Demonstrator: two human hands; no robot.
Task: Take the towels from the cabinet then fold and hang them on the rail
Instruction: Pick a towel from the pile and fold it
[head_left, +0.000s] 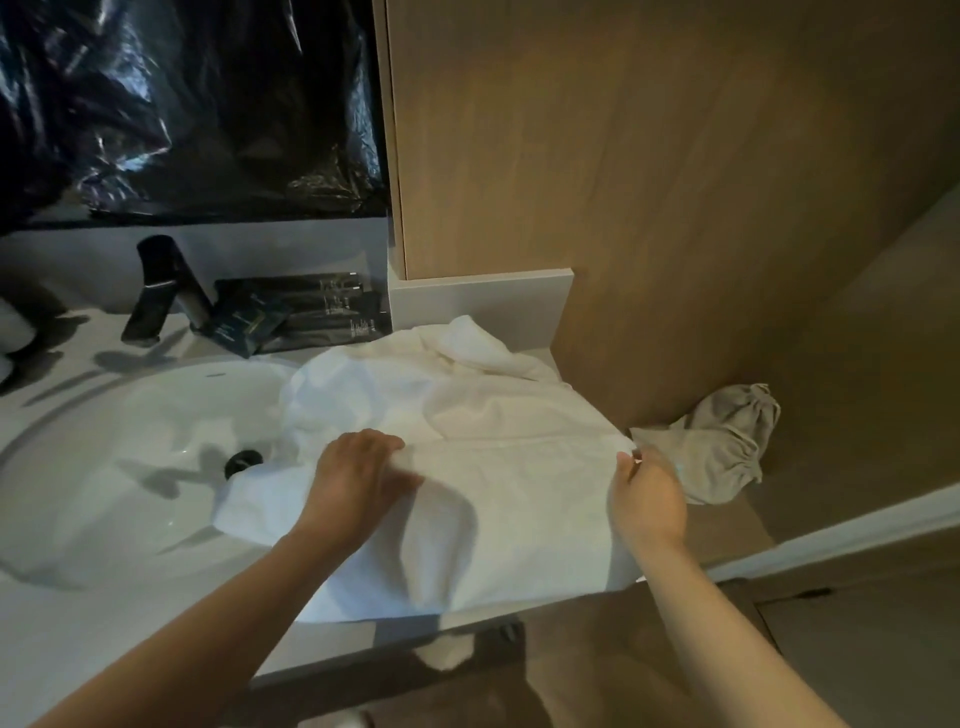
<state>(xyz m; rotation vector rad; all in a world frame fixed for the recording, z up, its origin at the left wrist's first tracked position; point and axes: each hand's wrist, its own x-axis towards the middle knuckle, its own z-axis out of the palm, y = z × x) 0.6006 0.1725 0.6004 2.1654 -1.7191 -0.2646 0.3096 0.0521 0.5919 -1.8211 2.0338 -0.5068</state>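
A large white towel (498, 499) lies spread over the right end of the vanity counter, its left part draping into the sink and its front edge hanging over the counter. More white towel (483, 345) is bunched at the back. My left hand (358, 478) grips a fold of the towel near the sink. At the towel's right corner my right hand (647, 493) pinches the edge. No rail or cabinet opening is in view.
A white oval sink (130, 457) with a black drain (243, 462) fills the left. A black faucet (166, 291) and dark packets (306, 312) stand behind it. A grey drawstring bag (727, 441) hangs on the wooden wall (675, 182) to the right.
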